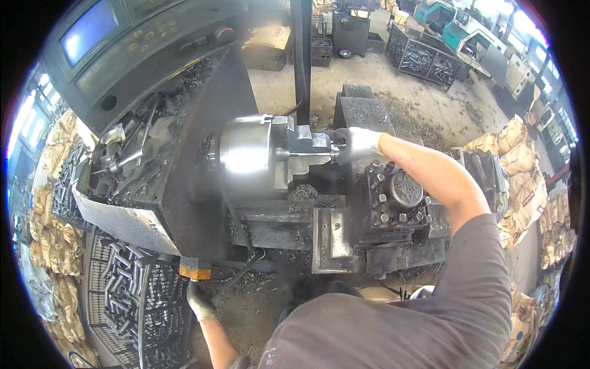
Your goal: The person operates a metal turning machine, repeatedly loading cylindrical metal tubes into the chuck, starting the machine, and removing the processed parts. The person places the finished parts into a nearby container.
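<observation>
My right hand (364,142), in a pale glove with darkened fingertips, reaches across the lathe to the front of the chuck. Its fingers are closed round the outer end of a short metal rod (335,151) that sits between the chuck jaws (305,142). The bright, round lathe chuck (246,147) lies to the left of that hand. Low on the left, my gloved left hand (201,302) is held just under an orange block (195,269) at the machine's front. Its fingers look closed at the underside of the block; what they grip is too small to make out.
A toolpost (399,194) with several bolts stands below my right forearm. Left of the chuck, a metal tray (123,215) holds tools and scraps. A crate of metal rods (126,295) is on the floor at lower left. Filled sacks (522,184) are piled on the right.
</observation>
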`<state>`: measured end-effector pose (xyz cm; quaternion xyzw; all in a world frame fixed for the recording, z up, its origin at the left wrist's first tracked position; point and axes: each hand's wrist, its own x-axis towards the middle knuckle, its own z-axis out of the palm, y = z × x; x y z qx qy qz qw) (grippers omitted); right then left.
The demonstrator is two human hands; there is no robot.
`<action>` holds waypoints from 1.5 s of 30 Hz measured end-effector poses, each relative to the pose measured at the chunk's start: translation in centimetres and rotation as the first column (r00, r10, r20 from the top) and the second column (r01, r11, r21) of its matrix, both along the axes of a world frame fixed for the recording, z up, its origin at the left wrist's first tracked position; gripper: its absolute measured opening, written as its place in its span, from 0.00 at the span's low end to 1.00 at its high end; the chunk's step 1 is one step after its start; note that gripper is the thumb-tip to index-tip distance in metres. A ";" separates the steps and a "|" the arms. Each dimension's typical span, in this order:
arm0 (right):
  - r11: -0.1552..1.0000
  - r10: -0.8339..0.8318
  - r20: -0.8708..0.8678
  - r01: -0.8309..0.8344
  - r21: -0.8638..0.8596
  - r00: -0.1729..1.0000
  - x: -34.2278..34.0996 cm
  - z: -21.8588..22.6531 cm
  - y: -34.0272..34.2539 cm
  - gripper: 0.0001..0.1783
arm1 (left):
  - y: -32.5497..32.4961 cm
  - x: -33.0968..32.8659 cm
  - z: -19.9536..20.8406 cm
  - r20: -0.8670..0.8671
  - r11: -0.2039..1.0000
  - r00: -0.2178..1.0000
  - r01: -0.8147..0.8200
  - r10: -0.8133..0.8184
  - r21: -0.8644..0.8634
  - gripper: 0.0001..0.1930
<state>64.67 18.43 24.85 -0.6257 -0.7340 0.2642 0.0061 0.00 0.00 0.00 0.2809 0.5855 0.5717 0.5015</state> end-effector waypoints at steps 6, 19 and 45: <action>0.853 -0.037 -0.197 0.134 0.504 0.980 -0.5 3.9 -9.5 0.25 | -2.8 6.1 4.1 -0.548 0.967 0.801 -0.246 0.240 0.063 0.24; 0.887 0.196 -0.426 0.026 0.462 0.883 -8.3 4.0 -28.9 0.25 | 26.0 28.4 35.1 -0.879 0.723 0.103 0.529 0.465 0.445 0.41; 0.329 0.794 -0.564 -0.940 0.089 0.225 -54.3 -9.2 -43.5 0.21 | -91.5 10.3 -16.4 -0.620 -0.821 -0.593 -0.550 0.514 -0.154 0.21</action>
